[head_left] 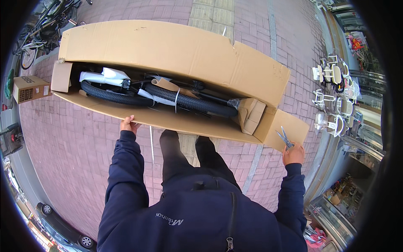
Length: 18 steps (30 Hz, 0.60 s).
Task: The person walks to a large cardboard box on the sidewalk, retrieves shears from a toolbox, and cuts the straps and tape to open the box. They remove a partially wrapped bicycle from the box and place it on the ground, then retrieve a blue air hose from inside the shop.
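Note:
In front of me stands a long cardboard box (147, 44) with its top flaps spread apart. Packed inside is a partly assembled bicycle, with two black knobbly tyres (197, 103), white wrapping (105, 77) and a folded cardboard insert (252, 115) at the right end. My left hand (130, 124) grips the near edge of the box, its thumb on the inner side. My right hand (294, 154) is closed round a pair of scissors (284, 137), whose blades point up and slightly apart over the right end flap (289, 128).
A smaller carton (30, 89) stands beyond the box's left end, near parked bicycles (44, 29). White child-size seats (333, 75) line the shopfront on the right. A dark car (63, 229) is at the lower left. Brick paving (79, 159) surrounds me.

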Available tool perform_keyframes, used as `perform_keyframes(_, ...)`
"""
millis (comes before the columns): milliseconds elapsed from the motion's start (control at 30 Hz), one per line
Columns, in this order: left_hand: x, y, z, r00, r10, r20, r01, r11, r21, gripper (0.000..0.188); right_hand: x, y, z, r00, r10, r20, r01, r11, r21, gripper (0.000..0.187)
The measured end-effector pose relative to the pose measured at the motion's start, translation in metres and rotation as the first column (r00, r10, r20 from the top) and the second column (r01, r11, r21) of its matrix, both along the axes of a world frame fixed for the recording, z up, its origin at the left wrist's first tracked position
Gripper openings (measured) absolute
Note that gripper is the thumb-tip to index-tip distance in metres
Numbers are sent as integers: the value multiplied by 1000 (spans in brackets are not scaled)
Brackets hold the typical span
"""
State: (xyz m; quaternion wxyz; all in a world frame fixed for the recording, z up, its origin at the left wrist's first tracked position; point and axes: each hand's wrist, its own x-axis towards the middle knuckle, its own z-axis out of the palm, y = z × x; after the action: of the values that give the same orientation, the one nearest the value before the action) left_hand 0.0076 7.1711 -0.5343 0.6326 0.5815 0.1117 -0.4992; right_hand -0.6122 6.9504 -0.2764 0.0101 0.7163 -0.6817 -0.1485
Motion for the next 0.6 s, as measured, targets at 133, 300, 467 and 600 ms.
perform_keyframes(133, 9, 0, -10, 1000, 7, 12, -8, 1000, 27, 36, -38, 7, -102, 918, -313, 241, 274, 944, 183, 59)
perform_keyframes(300, 18, -10, -12, 1000, 2, -21, -1, 999, 45, 25, -32, 4, -212, 434, -563, 704, 372, 823, 429, 51)
perform_keyframes(467, 16, -28, -2, 1000, -17, 19, 15, 994, 109, 27, -41, -1, -236, 252, -680, 689, 409, 720, 561, 47)
perform_keyframes(600, 11, -36, 3, 1000, 5, 7, -6, 992, 129, 30, -32, -5, -222, 433, -603, 671, 511, 777, 368, 49)
